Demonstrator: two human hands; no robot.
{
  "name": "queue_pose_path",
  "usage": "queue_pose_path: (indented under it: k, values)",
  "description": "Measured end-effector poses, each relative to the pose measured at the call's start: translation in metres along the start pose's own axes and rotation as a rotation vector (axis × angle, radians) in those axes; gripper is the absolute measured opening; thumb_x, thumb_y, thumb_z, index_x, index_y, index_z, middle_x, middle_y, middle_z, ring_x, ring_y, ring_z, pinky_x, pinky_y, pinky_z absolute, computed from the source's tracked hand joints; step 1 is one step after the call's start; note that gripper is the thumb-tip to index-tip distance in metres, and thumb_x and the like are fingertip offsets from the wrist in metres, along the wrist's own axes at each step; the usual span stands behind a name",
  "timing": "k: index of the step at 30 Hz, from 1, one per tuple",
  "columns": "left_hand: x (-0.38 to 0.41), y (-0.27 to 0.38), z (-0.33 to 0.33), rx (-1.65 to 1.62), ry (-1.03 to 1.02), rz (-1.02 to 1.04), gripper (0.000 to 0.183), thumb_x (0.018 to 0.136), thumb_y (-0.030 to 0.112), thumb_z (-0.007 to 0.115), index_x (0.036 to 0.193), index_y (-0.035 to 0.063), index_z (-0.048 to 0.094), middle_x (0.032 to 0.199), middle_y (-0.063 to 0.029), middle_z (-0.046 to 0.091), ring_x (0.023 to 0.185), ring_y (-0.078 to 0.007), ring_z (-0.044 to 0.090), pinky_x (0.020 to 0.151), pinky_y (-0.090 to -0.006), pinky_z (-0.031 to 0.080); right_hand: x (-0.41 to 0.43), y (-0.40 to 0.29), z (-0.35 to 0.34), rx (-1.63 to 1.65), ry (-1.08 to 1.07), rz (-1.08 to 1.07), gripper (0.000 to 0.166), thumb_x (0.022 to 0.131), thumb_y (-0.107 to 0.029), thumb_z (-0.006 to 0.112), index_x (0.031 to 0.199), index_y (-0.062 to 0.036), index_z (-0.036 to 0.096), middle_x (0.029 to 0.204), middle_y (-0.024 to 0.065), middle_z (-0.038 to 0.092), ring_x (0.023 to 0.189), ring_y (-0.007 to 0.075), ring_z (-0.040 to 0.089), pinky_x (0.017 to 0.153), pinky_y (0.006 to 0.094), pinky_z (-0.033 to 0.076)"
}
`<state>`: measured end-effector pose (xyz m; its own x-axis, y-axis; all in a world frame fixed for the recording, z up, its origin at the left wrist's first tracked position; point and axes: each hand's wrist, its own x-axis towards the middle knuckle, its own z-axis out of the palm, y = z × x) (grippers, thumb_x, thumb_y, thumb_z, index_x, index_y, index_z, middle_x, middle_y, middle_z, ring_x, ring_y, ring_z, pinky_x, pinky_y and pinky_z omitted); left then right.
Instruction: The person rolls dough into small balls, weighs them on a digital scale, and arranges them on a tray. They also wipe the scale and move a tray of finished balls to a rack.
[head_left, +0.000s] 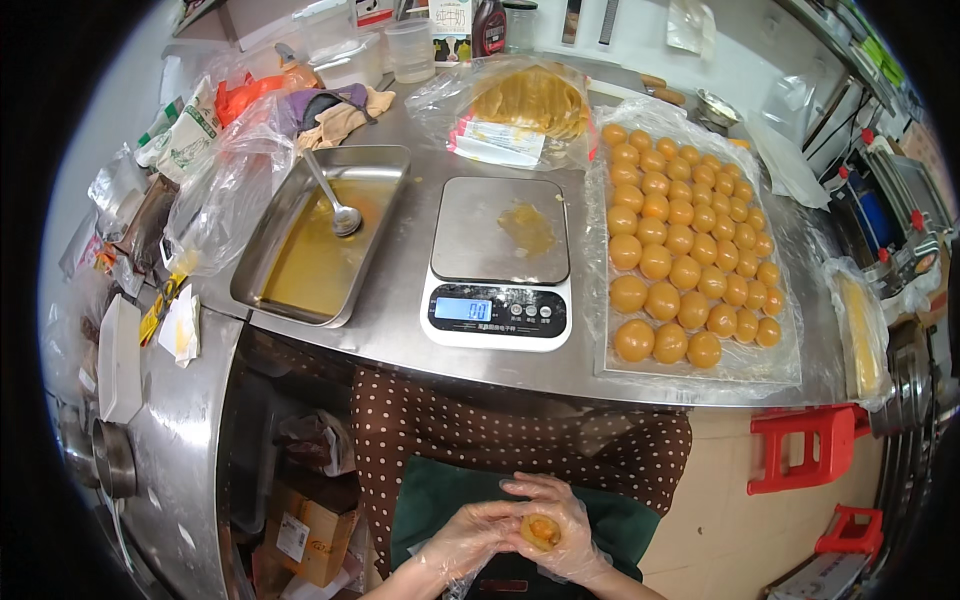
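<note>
Both hands wear clear plastic gloves and meet low over a dark green cloth on the lap. In my right hand (559, 517) is a round piece of yellow-brown dough (540, 532) with an orange filling showing at its top. My left hand (480, 536) touches the same piece from the left with its fingertips. On the steel table stands a digital kitchen scale (499, 232) with a yellowish smear on its plate. Rows of smooth orange-brown balls (679, 240) lie on a plastic-covered tray at the right. Behind the scale a plastic bag (529, 105) holds a yellow-brown mass.
Left of the scale, a steel tray (244, 281) holds yellow liquid and a metal spoon (346, 219). Plastic bags (225, 202) crowd the left side. The steel table's front edge (480, 382) runs above the lap. Red plastic stools (806, 450) stand on the floor at the right.
</note>
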<state>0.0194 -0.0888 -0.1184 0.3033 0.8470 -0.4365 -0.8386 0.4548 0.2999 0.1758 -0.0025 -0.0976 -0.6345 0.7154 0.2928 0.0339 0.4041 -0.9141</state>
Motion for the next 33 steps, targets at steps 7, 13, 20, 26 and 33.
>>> queue_pose_path:
  k: [7, 13, 20, 26, 33]
  values:
    - [0.0, 0.008, 0.024, 0.034, 0.091, -0.059, 0.031, 0.092, 0.005, 0.058, 0.122, -0.0061, 0.056, 0.114, -0.0161, 0.061, 0.101, -0.0223, 0.064, 0.088, -0.0342, 0.054, 0.004, -0.012, -0.001, 0.059, 0.02, 0.098, 0.04, 0.072, -0.018, 0.081, 0.104, -0.0068, 0.061, 0.12, 0.0136, 0.06, 0.117, 0.0342, 0.053, 0.101, 0.045, 0.038]
    - [-0.004, 0.003, 0.013, -0.033, -0.008, -0.07, 0.034, 0.094, 0.009, 0.056, 0.124, -0.0073, 0.054, 0.119, -0.0167, 0.058, 0.11, -0.0236, 0.058, 0.093, -0.0358, 0.051, -0.006, -0.001, 0.006, 0.135, 0.027, 0.049, 0.049, 0.069, -0.023, 0.083, 0.109, -0.0067, 0.061, 0.128, 0.0124, 0.055, 0.121, 0.0342, 0.048, 0.103, 0.0447, 0.036]
    - [-0.005, 0.011, 0.018, -0.08, -0.054, -0.109, 0.041, 0.096, 0.018, 0.055, 0.126, -0.0083, 0.05, 0.123, -0.0173, 0.055, 0.114, -0.0261, 0.056, 0.095, -0.037, 0.049, 0.021, -0.022, -0.025, 0.002, -0.333, 0.061, 0.06, 0.069, -0.034, 0.084, 0.116, -0.0104, 0.056, 0.138, 0.0105, 0.046, 0.133, 0.0333, 0.036, 0.107, 0.0477, 0.028]
    - [-0.003, 0.004, 0.025, 0.013, 0.046, -0.043, 0.046, 0.095, 0.02, 0.057, 0.13, -0.0084, 0.046, 0.125, -0.0175, 0.054, 0.114, -0.0257, 0.056, 0.095, -0.0365, 0.049, 0.015, -0.013, -0.012, 0.021, -0.123, 0.052, 0.042, 0.073, -0.024, 0.079, 0.105, -0.0095, 0.057, 0.125, 0.01, 0.058, 0.119, 0.0326, 0.053, 0.102, 0.0453, 0.033]
    - [-0.002, -0.001, 0.012, 0.013, -0.005, 0.01, 0.045, 0.094, 0.02, 0.058, 0.13, -0.0054, 0.048, 0.126, -0.0143, 0.053, 0.112, -0.0237, 0.057, 0.094, -0.0361, 0.05, 0.009, -0.012, -0.011, -0.009, -0.207, 0.085, 0.048, 0.075, -0.032, 0.078, 0.111, -0.008, 0.057, 0.132, 0.0113, 0.052, 0.128, 0.0308, 0.044, 0.105, 0.0446, 0.031]
